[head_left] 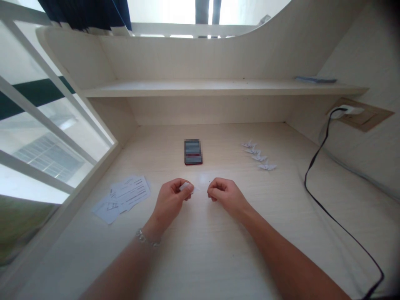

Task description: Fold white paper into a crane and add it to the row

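Between the thumb and fingers of my left hand [173, 196] is a small folded piece of white paper [185, 187]. My right hand [226, 195] is a short way to the right, its thumb and fingers pressed together; whether anything is in the pinch is too small to tell. Several folded paper cranes [258, 158] stand in a slanting row beyond my right hand. Printed paper sheets [133, 193] lie overlapping to the left of my left hand. Straight ahead lies a phone [193, 151], its screen blurred.
A shelf [187, 87] spans the back of the pale desk [200, 258], with a flat bluish item [316, 79] at its right end. A black cable [325, 208] runs from the wall socket [359, 114] down the right side. White bars [40, 112] border the left.
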`<state>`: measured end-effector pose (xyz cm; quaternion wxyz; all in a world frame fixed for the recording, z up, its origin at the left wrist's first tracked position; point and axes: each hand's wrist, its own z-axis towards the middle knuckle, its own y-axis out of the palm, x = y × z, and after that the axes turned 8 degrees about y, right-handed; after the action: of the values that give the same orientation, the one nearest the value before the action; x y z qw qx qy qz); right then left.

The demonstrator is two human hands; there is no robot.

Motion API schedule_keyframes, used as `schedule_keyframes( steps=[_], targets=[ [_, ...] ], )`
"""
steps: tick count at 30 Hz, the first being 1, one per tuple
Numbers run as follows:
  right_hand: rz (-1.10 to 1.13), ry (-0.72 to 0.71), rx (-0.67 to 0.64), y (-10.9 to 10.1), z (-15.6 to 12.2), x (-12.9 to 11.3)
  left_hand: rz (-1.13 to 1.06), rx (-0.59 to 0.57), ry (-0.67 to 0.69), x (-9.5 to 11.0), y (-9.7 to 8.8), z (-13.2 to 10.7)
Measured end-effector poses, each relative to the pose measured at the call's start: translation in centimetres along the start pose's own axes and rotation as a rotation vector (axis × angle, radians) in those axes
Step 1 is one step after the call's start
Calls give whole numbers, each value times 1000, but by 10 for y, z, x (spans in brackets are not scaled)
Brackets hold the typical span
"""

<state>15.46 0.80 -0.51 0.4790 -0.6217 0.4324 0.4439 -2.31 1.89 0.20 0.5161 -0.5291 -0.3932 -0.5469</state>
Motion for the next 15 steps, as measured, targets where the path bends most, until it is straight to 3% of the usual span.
schedule_keyframes(
  steps=[9, 15],
  targets=[
    [147, 6, 26, 10, 3, 5, -30, -82, -40, -5, 18, -5],
    [-189, -71, -2, 4, -3, -1, 163, -246, 65, 2, 15, -7]
  ],
)
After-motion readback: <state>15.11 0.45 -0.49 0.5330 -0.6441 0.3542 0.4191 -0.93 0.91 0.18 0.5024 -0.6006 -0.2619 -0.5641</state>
